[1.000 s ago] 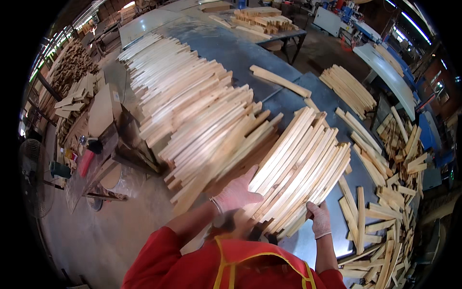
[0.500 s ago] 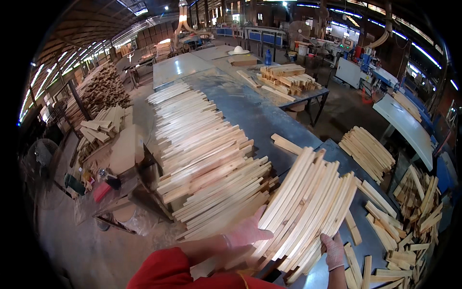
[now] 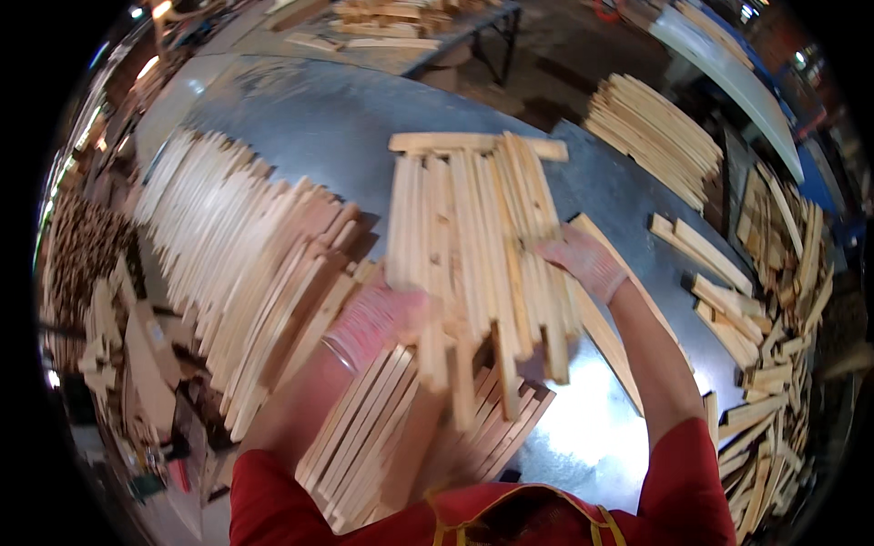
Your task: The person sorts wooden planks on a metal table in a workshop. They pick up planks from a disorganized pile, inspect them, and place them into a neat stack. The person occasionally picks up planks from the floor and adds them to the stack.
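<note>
From here, both hands are part-curled: the left hand [image 3: 381, 317] and right hand [image 3: 584, 258] press a bundle of sticks [image 3: 469, 246] between them. A crosswise stick [image 3: 442, 142] lies beyond. This seems the gathering-and-carrying step; the next move calls for even squeezing, since those ragged ends could slip.

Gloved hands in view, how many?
2: left hand at the left side of the held wooden strips, right hand at their right side. No others visible.
</note>
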